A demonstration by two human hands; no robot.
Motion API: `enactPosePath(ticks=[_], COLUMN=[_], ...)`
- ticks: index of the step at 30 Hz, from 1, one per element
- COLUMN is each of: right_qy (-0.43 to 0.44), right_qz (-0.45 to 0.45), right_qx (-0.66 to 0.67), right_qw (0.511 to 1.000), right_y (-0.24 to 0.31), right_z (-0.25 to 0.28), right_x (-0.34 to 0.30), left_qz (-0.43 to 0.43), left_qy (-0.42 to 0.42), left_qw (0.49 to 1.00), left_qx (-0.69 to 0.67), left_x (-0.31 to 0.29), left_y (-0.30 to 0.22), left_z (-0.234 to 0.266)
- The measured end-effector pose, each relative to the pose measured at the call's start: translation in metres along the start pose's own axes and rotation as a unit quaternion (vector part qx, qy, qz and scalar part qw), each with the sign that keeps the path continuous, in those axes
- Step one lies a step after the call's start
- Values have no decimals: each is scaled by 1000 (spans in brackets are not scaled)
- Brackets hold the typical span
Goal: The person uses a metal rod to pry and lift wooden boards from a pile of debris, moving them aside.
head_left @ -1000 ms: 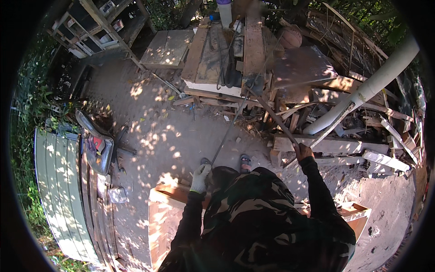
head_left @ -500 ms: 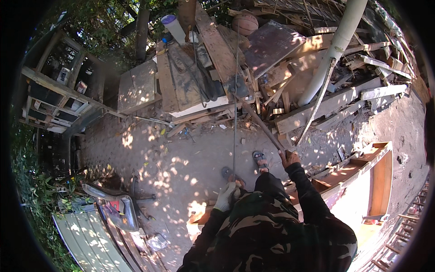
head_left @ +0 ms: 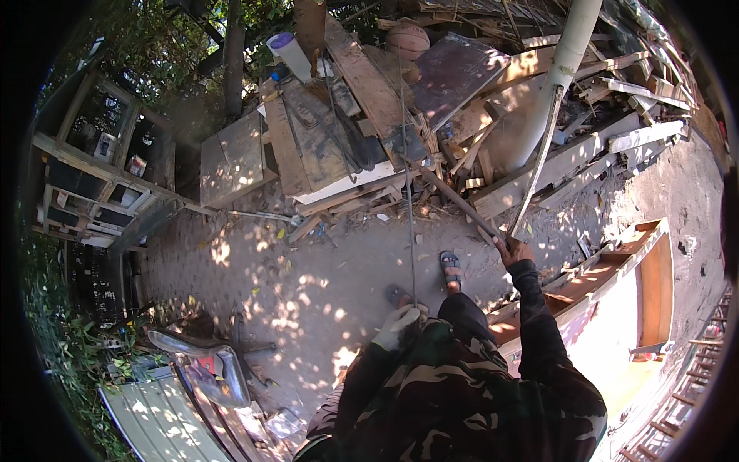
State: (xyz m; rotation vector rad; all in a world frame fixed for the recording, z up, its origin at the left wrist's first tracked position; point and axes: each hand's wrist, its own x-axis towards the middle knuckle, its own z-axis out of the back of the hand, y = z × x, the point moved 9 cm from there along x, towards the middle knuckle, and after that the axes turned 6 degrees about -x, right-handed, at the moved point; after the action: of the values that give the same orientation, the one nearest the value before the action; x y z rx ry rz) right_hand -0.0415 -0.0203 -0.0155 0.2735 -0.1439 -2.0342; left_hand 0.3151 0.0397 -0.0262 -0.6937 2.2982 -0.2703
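Observation:
A white work glove covers my left hand (head_left: pixel 398 327), which is closed around the lower end of a long thin metal rod (head_left: pixel 409 223). The rod runs away from me across the ground to the wood pile. Over to the right, my bare right hand (head_left: pixel 514 251) is wrapped around the wooden handle of a sledgehammer (head_left: pixel 460 202). Its handle slants away to the left, and its dark block-like head (head_left: pixel 406 146) is at the edge of the stacked boards, close beside the rod. Whether rod and head touch, I cannot tell.
Stacked boards (head_left: pixel 312 138) and scrap wood lie ahead, with a basketball (head_left: pixel 408 40) on top. A pale pole (head_left: pixel 550 100) leans at right. A wooden cabinet frame (head_left: pixel 654 296) lies right of me; a metal chair frame (head_left: pixel 231 377) and green corrugated panel (head_left: pixel 158 420) are at left.
My view has shifted slightly, and both hands appear a little farther right in it. The left still grips the rod, the right still grips the sledgehammer.

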Motion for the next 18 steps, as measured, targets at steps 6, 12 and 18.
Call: enactPosePath(ticks=[6, 12, 18], right_qy=[-43, -16, 28], right_qz=[73, 173, 181], right_qx=[-78, -123, -148], right_qw=[993, 977, 972], right_y=[8, 15, 16], right_z=[107, 160, 164], right_x=[44, 109, 138], left_qz=[4, 43, 29], left_qy=[18, 51, 24], left_qw=[997, 997, 996], left_qx=[71, 35, 79], left_x=[4, 21, 25], left_y=[0, 13, 6], left_z=[8, 24, 24])
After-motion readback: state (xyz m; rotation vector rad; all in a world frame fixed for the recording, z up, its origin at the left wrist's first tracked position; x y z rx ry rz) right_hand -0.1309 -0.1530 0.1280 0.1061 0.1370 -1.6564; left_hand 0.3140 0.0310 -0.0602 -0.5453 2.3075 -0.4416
